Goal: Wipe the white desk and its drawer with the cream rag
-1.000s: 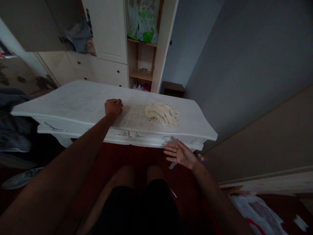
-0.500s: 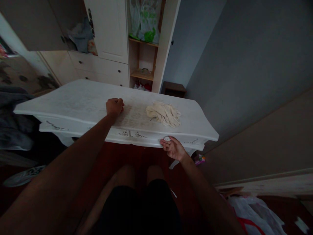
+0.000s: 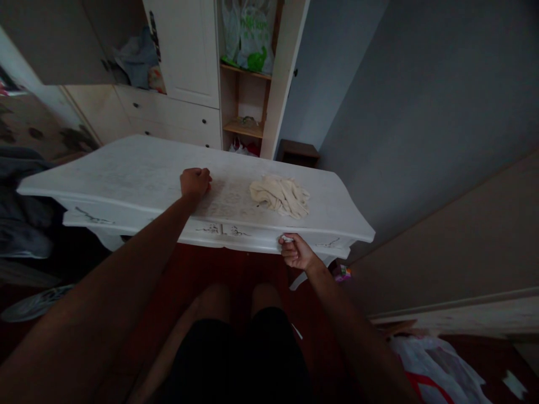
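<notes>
My left hand [image 3: 196,182] is closed in a fist and rests on the top of a white table [image 3: 138,168], its surface smudged grey around the middle. No object shows in that fist. At the table's front, my right hand [image 3: 295,251] has its fingers closed around a small round white knob [image 3: 287,239] on the drawer front [image 3: 265,240]; the fingers cover part of the knob. Between and beyond the hands lies a crumpled cream cloth [image 3: 280,196] on the tabletop. The drawer looks closed, flush with the table's front.
Behind the table stands a white wardrobe [image 3: 185,62] with an open door and plastic bags [image 3: 252,39] on a shelf. A small brown stand [image 3: 298,152] sits by the grey wall. More plastic bags [image 3: 438,359] lie at lower right, and a shoe [image 3: 33,303] at lower left.
The fingers of my right hand have closed more tightly around the knob, hiding more of it. My left fist has stayed in its place on the tabletop.
</notes>
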`<state>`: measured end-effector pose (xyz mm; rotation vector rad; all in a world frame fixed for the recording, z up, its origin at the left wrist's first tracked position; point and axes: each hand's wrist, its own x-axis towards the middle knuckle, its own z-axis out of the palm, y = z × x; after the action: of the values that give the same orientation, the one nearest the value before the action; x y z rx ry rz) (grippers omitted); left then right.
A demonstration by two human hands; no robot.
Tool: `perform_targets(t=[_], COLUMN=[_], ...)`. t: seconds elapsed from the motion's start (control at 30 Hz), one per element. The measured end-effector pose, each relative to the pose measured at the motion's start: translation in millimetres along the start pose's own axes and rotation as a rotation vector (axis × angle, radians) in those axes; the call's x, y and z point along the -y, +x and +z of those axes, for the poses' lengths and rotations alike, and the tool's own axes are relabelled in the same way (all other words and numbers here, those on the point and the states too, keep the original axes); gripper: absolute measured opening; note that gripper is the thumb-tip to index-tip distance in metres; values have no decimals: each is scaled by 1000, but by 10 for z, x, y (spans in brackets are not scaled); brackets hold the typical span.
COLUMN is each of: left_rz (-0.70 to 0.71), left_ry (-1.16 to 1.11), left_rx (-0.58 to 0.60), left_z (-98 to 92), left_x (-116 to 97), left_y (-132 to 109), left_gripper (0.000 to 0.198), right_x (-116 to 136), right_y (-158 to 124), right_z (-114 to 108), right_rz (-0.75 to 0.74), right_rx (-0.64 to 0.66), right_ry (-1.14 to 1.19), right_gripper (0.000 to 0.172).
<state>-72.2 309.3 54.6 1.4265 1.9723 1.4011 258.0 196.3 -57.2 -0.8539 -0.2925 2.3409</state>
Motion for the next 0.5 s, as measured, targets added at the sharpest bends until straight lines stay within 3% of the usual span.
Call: perform_targets(t=[0.5], left_rz=[24], left_ry=[16], left_rx=[-6], left_z=[28], left_x=[72], left_y=[69], left_gripper=[25], right_x=[-139], right_y=[43], right_z=[36], right_rz=[-156], right_rx=[19], right_ry=[-33], right_gripper=[20])
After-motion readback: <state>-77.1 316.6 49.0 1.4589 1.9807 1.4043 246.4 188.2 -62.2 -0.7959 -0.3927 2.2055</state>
